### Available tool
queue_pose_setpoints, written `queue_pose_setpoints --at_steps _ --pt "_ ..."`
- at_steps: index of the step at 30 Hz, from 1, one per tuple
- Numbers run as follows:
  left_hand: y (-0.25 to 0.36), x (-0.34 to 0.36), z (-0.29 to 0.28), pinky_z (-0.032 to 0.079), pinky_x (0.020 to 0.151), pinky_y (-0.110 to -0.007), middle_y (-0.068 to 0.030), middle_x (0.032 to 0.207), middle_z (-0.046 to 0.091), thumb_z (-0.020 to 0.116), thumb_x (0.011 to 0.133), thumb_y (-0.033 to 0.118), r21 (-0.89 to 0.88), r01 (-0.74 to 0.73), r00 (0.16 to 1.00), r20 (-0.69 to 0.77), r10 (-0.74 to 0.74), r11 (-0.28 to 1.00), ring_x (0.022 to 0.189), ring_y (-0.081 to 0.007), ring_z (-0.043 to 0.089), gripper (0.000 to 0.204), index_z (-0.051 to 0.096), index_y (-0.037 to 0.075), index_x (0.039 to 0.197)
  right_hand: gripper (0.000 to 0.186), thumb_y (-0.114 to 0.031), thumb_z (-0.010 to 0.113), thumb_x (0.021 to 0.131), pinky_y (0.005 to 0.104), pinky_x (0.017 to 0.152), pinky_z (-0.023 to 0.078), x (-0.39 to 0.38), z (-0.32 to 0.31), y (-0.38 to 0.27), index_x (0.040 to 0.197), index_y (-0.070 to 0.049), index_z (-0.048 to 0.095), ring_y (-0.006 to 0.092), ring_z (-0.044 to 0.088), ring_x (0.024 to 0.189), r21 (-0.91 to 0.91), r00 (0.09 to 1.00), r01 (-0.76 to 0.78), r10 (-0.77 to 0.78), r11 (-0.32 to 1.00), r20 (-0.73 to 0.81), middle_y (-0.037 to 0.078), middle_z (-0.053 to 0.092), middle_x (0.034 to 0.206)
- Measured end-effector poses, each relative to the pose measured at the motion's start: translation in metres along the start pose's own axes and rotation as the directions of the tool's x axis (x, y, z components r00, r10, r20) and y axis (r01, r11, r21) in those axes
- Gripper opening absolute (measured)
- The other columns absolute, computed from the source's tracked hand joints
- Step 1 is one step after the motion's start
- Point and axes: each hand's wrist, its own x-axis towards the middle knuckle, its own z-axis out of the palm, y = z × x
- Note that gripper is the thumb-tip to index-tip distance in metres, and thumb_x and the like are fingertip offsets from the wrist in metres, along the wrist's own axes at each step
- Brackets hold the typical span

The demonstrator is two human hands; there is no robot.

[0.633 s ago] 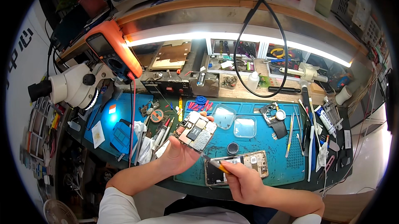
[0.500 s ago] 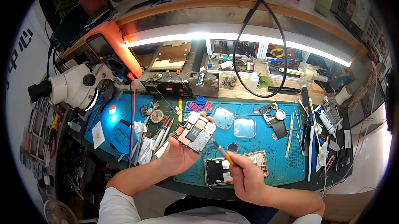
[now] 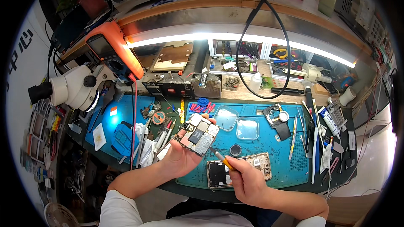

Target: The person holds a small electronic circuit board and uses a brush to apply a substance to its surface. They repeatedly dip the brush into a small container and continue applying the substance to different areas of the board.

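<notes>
My left hand (image 3: 181, 157) is closed around a phone circuit board (image 3: 197, 135), held tilted above the blue work mat. Silver shields, a dark chip and a pale patch show on its upper face. My right hand (image 3: 249, 180) grips a slim tool (image 3: 220, 156) with a yellow handle and a grey metal front. Its thin dark tip points at the board's lower right edge; whether they touch I cannot tell. Partly behind my right hand, an opened phone housing (image 3: 261, 162) lies on the mat. Just beyond it stands a small round dark-topped pot (image 3: 235, 150).
Two clear plastic boxes (image 3: 247, 128) and a camera-like part (image 3: 277, 119) rest on the blue mat (image 3: 290, 151). Tweezers (image 3: 293, 136) and brushes lie to the right. On the left are an orange multimeter (image 3: 115, 52), a microscope (image 3: 69, 86) and a hanging red lead (image 3: 135, 122).
My right hand has moved slightly left, bringing the tool's tip closer to the board's lower right edge. The left hand and the board have hardly moved.
</notes>
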Motion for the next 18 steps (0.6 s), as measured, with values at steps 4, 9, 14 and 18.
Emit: queue_pose_setpoints --at_steps 4,9,14,18 --pt "0.0014 -0.0008 0.001 0.035 0.115 -0.034 -0.0066 0.152 0.035 0.076 0.071 0.059 0.033 -0.006 1.0 -0.014 0.006 0.999 0.139 -0.0175 0.04 0.106 0.026 0.009 0.15 0.05 0.007 0.059 0.088 0.0386 0.053 0.048 0.0 0.0008 0.0012 0.135 -0.001 0.046 0.0305 0.06 0.066 -0.004 0.996 0.08 -0.08 0.997 0.025 0.014 0.058 0.085" --pt "0.0021 -0.0001 0.0038 0.035 0.115 -0.036 -0.0052 0.152 0.036 0.077 0.071 0.057 0.03 -0.006 1.0 -0.025 0.007 1.0 0.139 -0.0168 0.039 0.106 0.026 0.01 0.151 0.05 0.007 0.059 0.087 0.0367 0.049 0.046 -0.0056 -0.0035 0.0029 0.135 0.0 0.046 0.0281 0.059 0.062 -0.014 0.993 0.11 -0.11 0.994 0.044 0.012 0.057 0.08" --pt "0.0034 0.001 0.0074 0.038 0.113 -0.036 -0.0092 0.149 0.039 0.087 0.064 0.048 0.109 -0.12 0.987 -0.096 0.131 0.987 0.136 -0.0197 0.043 0.113 0.026 0.006 0.15 0.048 0.007 0.06 0.087 0.036 0.048 0.045 0.0007 -0.0009 0.0057 0.133 -0.001 0.049 0.0264 0.056 0.059 -0.107 0.99 0.074 -0.086 0.992 -0.11 0.012 0.056 0.076" --pt "0.004 0.0012 0.0055 0.042 0.111 -0.039 -0.0054 0.147 0.038 0.085 0.067 0.051 0.221 -0.142 0.982 -0.094 0.166 0.965 0.133 -0.0196 0.045 0.104 0.031 0.011 0.146 0.047 0.008 0.06 0.086 0.0352 0.05 0.045 -0.001 0.0005 0.0073 0.132 0.001 0.051 0.0254 0.056 0.059 -0.113 0.993 0.081 -0.089 0.99 -0.073 0.012 0.057 0.077"
